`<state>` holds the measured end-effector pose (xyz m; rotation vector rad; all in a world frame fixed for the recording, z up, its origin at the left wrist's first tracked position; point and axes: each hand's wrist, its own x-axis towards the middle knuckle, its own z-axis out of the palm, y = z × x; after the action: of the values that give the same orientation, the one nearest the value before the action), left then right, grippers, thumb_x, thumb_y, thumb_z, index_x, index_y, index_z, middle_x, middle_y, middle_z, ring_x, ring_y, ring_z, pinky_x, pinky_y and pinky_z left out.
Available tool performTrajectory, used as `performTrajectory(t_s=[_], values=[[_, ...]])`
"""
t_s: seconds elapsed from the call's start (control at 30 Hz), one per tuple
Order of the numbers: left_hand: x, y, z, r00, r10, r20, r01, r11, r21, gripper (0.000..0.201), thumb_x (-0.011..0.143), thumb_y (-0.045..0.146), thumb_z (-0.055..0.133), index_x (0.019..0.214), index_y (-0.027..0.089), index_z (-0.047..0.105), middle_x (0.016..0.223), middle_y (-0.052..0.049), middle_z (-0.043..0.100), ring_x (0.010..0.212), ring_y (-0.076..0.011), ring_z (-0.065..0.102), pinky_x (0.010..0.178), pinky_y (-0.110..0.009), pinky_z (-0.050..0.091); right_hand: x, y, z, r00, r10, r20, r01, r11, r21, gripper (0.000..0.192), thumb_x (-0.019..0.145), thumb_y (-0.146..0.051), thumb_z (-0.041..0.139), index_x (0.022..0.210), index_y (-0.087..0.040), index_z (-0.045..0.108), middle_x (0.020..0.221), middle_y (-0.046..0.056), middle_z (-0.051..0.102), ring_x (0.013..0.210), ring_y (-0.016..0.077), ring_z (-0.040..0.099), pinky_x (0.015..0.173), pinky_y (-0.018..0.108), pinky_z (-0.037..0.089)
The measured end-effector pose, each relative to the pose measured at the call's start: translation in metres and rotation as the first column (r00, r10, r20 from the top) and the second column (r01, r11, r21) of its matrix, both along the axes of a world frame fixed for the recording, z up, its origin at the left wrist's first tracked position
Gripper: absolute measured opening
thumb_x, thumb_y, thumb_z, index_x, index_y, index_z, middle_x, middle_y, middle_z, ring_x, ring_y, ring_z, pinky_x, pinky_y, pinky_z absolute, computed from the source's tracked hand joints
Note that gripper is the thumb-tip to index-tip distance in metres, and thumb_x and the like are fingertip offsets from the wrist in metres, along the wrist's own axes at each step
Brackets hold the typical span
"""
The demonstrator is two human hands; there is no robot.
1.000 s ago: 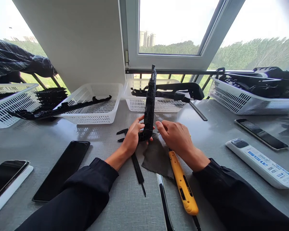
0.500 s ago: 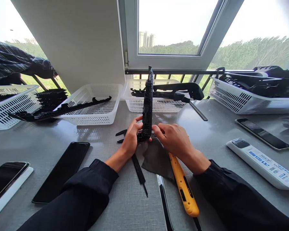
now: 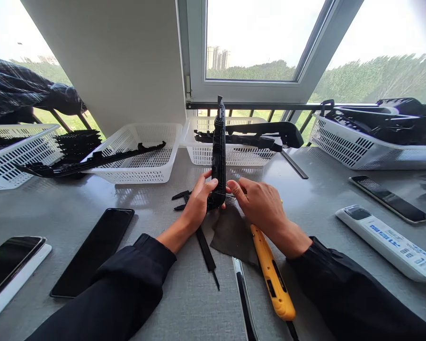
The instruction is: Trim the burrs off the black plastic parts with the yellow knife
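Note:
My left hand (image 3: 196, 201) grips the lower end of a long black plastic trim part (image 3: 219, 156), which stands upright in front of me. To the right of that part is my right hand (image 3: 261, 199), its thumb and fingers pinched together; what they hold, if anything, is hidden. Under my hands lies a dark grey cloth (image 3: 234, 237). A yellow-handled corded tool (image 3: 275, 279) rests below my right hand, with a shiny metal-edged strip (image 3: 244, 298) beside it. Black calipers (image 3: 206, 251) lie partly beneath my left hand.
White perforated baskets (image 3: 140, 175) line the back of the table, several with black plastic parts. A long black part (image 3: 88, 164) lies across one rim. Phones (image 3: 94, 253) lie left and right, near a white labelled device (image 3: 386, 241). A flat metal strip (image 3: 294, 164) lies behind.
My right thumb and fingers have drawn slightly right, leaving a wider gap to the trim part. My left thumb sits higher on it. The whole view has shifted a little.

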<state>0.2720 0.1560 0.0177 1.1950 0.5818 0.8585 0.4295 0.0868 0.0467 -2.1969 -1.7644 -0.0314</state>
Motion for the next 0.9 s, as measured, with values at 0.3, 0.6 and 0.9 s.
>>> performTrajectory(t_s=[0.3,0.6,0.9], values=[[0.000,-0.007,0.008,0.992,0.101,-0.075,-0.098,0.994,0.046,0.057,0.095,0.053,0.058,0.140,0.020,0.047,0.077,0.001,0.066,0.054,-0.0140,0.059,0.047,-0.024,0.044,-0.003,0.000,0.000,0.999,0.041,0.012,-0.040,0.999,-0.021,0.063,0.109,-0.063,0.028,0.080,-0.020,0.064,0.071,0.004,0.067,0.063,0.0156,0.052,0.061,0.030,0.013],[0.000,-0.013,0.008,0.991,0.079,-0.108,-0.067,0.992,0.107,0.064,0.097,0.060,0.058,0.145,0.019,0.046,0.075,0.001,0.067,0.056,-0.0147,0.059,0.053,-0.027,0.045,-0.002,0.000,-0.002,1.000,0.017,0.001,-0.017,1.000,0.017,0.062,0.109,-0.061,0.029,0.078,-0.020,0.063,0.069,0.004,0.066,0.062,0.0161,0.053,0.061,0.031,0.014],[-0.001,-0.004,0.005,0.993,0.104,0.053,-0.104,0.995,-0.014,0.054,0.089,0.038,0.056,0.138,0.019,0.046,0.088,-0.002,0.074,0.056,-0.0159,0.064,0.051,-0.027,0.047,-0.004,-0.001,0.000,0.998,0.047,-0.043,-0.045,0.999,0.027,0.055,0.109,-0.055,0.036,0.073,-0.020,0.060,0.067,0.002,0.064,0.060,0.0139,0.048,0.062,0.030,0.015]])
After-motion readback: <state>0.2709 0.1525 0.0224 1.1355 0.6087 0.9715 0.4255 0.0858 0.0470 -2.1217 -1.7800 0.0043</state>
